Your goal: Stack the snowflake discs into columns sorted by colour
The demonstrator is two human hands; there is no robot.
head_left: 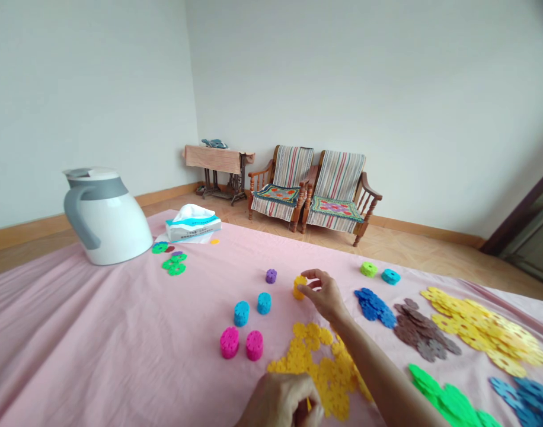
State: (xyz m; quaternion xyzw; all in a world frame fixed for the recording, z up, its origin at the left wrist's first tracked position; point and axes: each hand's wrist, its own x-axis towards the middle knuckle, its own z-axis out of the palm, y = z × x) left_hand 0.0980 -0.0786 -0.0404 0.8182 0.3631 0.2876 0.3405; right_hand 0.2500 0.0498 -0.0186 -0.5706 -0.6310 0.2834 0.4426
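Note:
My right hand (323,293) reaches across the pink cloth, thumb and fingers closed around a short stack of yellow notched plastic discs (299,288) that stands upright. Lower down, my left hand (284,400) is curled at the near edge of a loose pile of yellow discs (313,359). A bit of yellow shows between its fingers; whether it is held or lies behind them is unclear. Left of my right hand stand a small purple stack (271,276), two blue stacks (264,303) and two pink stacks (254,346).
Blue (374,306), brown (422,329), yellow (485,326) and green (449,400) disc piles spread over the right side. Lime (369,269) and teal (390,276) stacks stand behind them. A white jug (114,222), tissue pack (194,228) and green discs (174,264) occupy the left.

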